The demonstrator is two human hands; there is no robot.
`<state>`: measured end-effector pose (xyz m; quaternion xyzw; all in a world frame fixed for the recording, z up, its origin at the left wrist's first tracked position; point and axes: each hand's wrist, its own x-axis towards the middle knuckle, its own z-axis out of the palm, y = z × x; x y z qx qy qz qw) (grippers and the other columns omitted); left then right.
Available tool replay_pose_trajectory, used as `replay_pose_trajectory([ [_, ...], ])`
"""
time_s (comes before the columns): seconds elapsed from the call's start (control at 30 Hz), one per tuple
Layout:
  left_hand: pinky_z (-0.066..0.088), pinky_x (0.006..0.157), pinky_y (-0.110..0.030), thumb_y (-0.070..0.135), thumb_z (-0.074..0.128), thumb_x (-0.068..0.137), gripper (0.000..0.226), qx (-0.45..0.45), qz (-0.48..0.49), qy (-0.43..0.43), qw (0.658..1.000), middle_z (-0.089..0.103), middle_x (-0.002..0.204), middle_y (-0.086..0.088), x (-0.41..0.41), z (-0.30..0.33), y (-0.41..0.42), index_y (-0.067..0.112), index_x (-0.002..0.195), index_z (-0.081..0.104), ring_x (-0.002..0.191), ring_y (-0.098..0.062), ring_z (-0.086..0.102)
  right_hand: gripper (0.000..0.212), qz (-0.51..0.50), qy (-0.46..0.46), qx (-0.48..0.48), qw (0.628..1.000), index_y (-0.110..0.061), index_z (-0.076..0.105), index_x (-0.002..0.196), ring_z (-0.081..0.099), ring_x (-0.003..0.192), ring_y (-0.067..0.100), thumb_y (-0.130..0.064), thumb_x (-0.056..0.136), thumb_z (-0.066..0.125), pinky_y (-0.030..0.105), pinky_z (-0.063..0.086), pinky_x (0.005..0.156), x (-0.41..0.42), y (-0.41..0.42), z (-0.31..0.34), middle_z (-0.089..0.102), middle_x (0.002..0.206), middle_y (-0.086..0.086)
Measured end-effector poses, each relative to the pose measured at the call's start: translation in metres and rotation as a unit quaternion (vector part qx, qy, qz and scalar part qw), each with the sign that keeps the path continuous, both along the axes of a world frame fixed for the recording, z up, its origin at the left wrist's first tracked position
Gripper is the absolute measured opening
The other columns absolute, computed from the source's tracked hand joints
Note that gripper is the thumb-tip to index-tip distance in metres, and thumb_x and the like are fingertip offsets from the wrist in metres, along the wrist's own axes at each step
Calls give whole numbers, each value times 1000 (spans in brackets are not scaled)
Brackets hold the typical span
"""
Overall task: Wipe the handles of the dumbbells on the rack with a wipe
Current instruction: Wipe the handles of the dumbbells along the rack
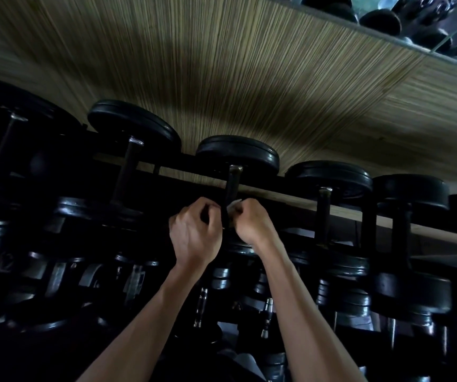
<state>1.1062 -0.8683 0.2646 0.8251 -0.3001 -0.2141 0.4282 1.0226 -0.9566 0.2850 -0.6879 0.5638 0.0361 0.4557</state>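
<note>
- both hands, left (194, 232) and right (252, 220), pinched a small white wipe (234, 206) around the dark metal dumbbell handle (231, 188).
- the thin wipe could probably slip or tear if pulled unevenly.

Head view, close, down onto rack (285, 193)

Two bare forearms, no sleeves, left hand (194, 232), right hand (252, 221), ringless

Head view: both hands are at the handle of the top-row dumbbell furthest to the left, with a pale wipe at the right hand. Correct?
Not quite. The head view shows the left hand and right hand at the handle of the third top-row dumbbell from the left, not the leftmost. The pale wipe is at the right hand, as stated.
</note>
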Motion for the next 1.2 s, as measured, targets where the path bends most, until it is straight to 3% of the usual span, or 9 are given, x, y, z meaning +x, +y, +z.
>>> replay_pose_trajectory([
  [0.1, 54, 75, -51, 35, 37, 83, 31, -1, 4, 1, 1000, 65, 65, 15, -1, 0, 0, 29, 80, 67, 63, -9, 61, 22, -54, -8, 24, 998, -10, 71, 88, 63, 72, 13, -17, 99, 53, 23, 42, 58, 7, -10, -5, 69, 81, 1],
  [0.3, 54, 75, -50, 34, 37, 83, 30, -6, 7, 6, 1000, 66, 67, 16, 0, -1, -1, 29, 80, 67, 64, -6, 62, 23, -43, -19, 1, 999, -9, 70, 90, 61, 73, 9, -13, 100, 50, 18, 39, 57, 2, -8, -14, 67, 84, 1],
  [0.43, 54, 75, -50, 33, 37, 84, 31, -7, 2, 3, 1000, 65, 64, 14, 0, 1, 1, 28, 80, 67, 62, -6, 60, 26, -91, -46, 22, 995, -5, 69, 79, 55, 54, 7, -7, 99, 54, 18, 37, 50, 9, -24, -14, 60, 66, 2],
  [0.5, 54, 75, -49, 33, 37, 83, 31, -9, 3, 4, 1000, 66, 65, 14, 0, 2, 1, 28, 80, 67, 62, -7, 60, 24, -108, -92, 50, 989, 4, 72, 87, 58, 67, 15, -6, 100, 54, 24, 42, 62, 4, -21, -14, 63, 74, 8],
  [0.6, 54, 76, -49, 35, 36, 83, 32, -11, 4, 10, 1000, 66, 66, 14, 0, 1, 0, 28, 81, 68, 62, -6, 61, 29, -78, -114, 41, 989, -6, 72, 81, 59, 74, 13, -11, 101, 51, 26, 46, 70, -6, -12, -17, 65, 76, 2],
  [0.83, 54, 73, -48, 34, 38, 84, 30, -13, -1, 13, 1000, 66, 64, 13, 0, 3, 0, 28, 79, 67, 59, -6, 60, 32, -166, -157, 147, 962, -7, 67, 83, 51, 38, 1, -4, 104, 43, 14, 37, 40, 6, -29, -6, 58, 45, -9],
  [0.9, 54, 74, -47, 34, 38, 83, 30, -13, 1, 11, 1000, 66, 65, 13, 0, 3, 0, 28, 79, 67, 60, -5, 60, 29, -142, -145, 114, 972, 1, 69, 86, 50, 45, 5, -2, 103, 46, 19, 37, 47, 2, -22, -6, 59, 55, -1],
  [1.03, 54, 69, -43, 33, 38, 83, 30, -14, 2, 2, 1000, 66, 64, 12, 0, 2, 0, 27, 80, 68, 59, -6, 60, 30, -119, -103, 50, 986, -3, 70, 78, 51, 58, 12, -2, 100, 49, 23, 39, 52, 5, -18, -10, 60, 68, 6],
  [1.2, 54, 70, -43, 33, 37, 83, 31, -9, -1, -1, 1000, 67, 65, 12, 0, 1, -1, 27, 80, 67, 60, -6, 60, 27, -138, -76, 17, 987, -4, 70, 88, 47, 48, 7, -9, 103, 49, 15, 33, 38, 14, -26, -7, 56, 63, 1],
])
